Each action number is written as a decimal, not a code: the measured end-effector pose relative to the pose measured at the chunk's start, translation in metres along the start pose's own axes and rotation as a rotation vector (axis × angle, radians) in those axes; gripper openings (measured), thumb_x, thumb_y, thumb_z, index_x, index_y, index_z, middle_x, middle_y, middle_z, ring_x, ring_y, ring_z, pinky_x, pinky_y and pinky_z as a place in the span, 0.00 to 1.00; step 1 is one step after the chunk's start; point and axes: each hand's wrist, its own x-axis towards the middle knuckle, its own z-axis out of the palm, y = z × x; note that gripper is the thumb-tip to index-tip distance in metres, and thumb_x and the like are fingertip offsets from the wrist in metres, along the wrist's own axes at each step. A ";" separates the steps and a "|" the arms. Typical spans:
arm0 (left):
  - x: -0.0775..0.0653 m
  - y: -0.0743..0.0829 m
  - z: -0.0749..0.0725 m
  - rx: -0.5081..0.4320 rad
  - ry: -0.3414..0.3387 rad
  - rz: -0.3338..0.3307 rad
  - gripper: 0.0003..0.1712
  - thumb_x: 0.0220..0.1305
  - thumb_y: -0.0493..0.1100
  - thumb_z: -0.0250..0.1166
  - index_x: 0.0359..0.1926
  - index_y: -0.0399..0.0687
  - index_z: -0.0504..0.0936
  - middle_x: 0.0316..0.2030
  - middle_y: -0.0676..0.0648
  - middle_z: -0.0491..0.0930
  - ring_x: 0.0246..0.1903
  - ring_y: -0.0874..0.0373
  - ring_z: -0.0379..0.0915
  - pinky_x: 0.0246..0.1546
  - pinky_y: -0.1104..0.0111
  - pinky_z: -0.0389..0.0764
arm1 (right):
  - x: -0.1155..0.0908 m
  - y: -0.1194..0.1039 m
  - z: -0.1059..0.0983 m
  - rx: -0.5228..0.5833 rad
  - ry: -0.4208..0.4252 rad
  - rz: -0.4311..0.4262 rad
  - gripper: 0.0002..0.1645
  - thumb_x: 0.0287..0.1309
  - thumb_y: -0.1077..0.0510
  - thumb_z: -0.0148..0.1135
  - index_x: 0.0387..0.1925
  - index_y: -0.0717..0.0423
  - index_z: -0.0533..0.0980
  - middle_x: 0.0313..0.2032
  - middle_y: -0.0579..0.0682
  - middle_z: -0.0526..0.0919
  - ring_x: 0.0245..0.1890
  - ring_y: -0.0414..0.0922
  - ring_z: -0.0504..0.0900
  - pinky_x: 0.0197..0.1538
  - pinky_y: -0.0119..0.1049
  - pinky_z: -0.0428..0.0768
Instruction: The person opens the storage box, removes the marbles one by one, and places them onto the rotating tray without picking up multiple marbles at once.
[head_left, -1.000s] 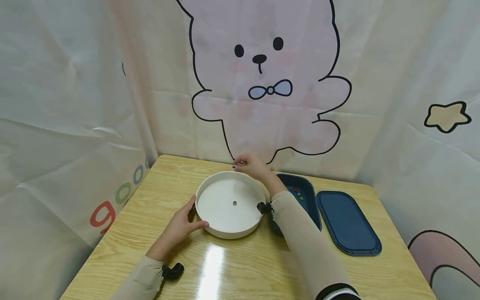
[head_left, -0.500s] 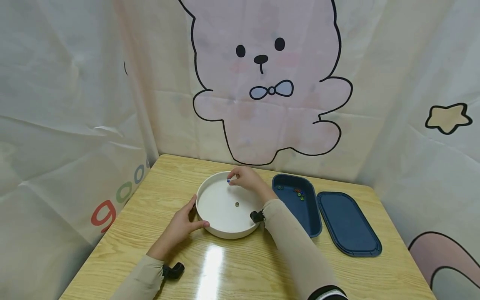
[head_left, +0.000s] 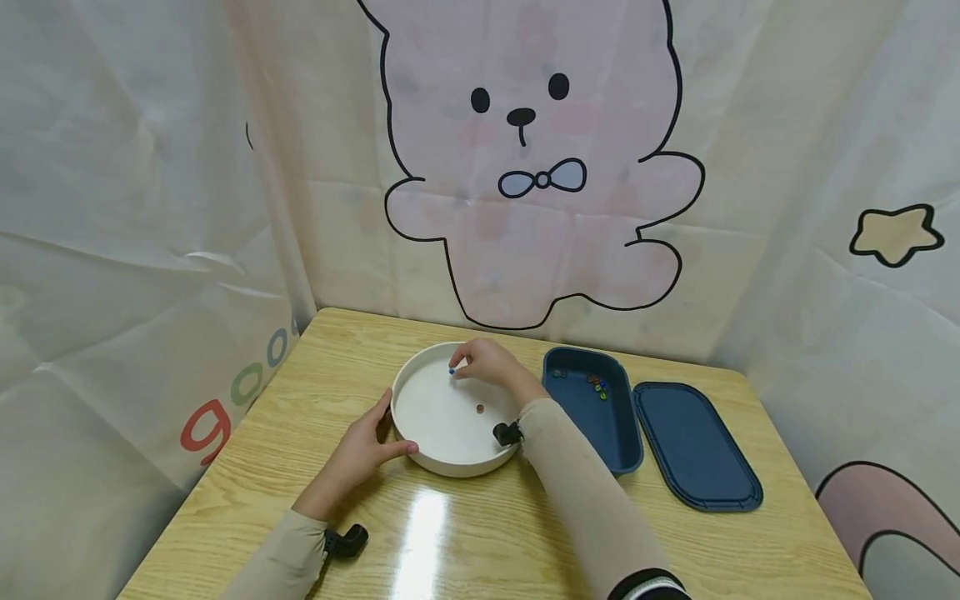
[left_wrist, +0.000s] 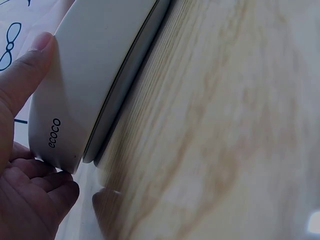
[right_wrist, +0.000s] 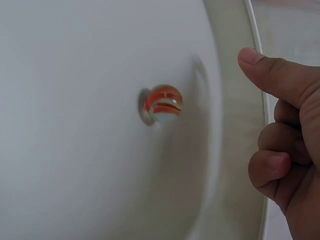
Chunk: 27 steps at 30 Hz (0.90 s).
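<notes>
A round white tray (head_left: 435,425) with a low wall stands on the table. My left hand (head_left: 362,446) grips its left side, thumb along the outer wall. In the left wrist view, curled fingers (left_wrist: 62,192) touch the wall's end near the "ecoco" lettering. Over the tray's far part, my right hand (head_left: 489,367) pinches a small blue marble (head_left: 452,372) between thumb and forefinger. In the right wrist view the right thumb (right_wrist: 272,72) shows, but the blue marble is hidden. A clear marble with orange swirls (right_wrist: 164,103) lies on the tray floor.
Right of the tray stands a dark blue bin (head_left: 618,454) with several coloured marbles (head_left: 600,387) inside. Its matching lid-like panel (head_left: 697,446) lies flat farther right. A printed cloth backdrop (head_left: 525,250) rises behind the wooden table (head_left: 480,533).
My right hand has moved from beyond the far rim forward and down into the tray with the blue marble. The orange marble has shifted slightly right. My left hand has stayed put.
</notes>
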 end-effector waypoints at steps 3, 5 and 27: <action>0.000 0.000 0.000 0.002 -0.001 0.004 0.71 0.52 0.63 0.77 0.82 0.43 0.43 0.81 0.42 0.48 0.79 0.45 0.45 0.76 0.50 0.57 | 0.000 -0.001 0.003 -0.024 -0.017 -0.011 0.07 0.60 0.52 0.76 0.41 0.42 0.88 0.27 0.44 0.80 0.29 0.41 0.73 0.33 0.33 0.73; 0.000 0.001 0.001 0.002 -0.004 0.002 0.71 0.52 0.62 0.78 0.82 0.43 0.43 0.80 0.42 0.48 0.79 0.46 0.45 0.76 0.51 0.57 | 0.000 -0.001 0.005 -0.037 -0.024 -0.021 0.08 0.59 0.52 0.76 0.41 0.43 0.88 0.27 0.44 0.80 0.29 0.41 0.74 0.34 0.33 0.73; 0.001 0.001 0.003 -0.019 0.008 -0.005 0.68 0.55 0.55 0.79 0.82 0.43 0.43 0.81 0.42 0.46 0.80 0.45 0.43 0.77 0.50 0.56 | -0.057 0.014 -0.093 0.054 0.205 0.032 0.15 0.66 0.48 0.70 0.51 0.46 0.86 0.35 0.50 0.82 0.33 0.51 0.74 0.34 0.44 0.76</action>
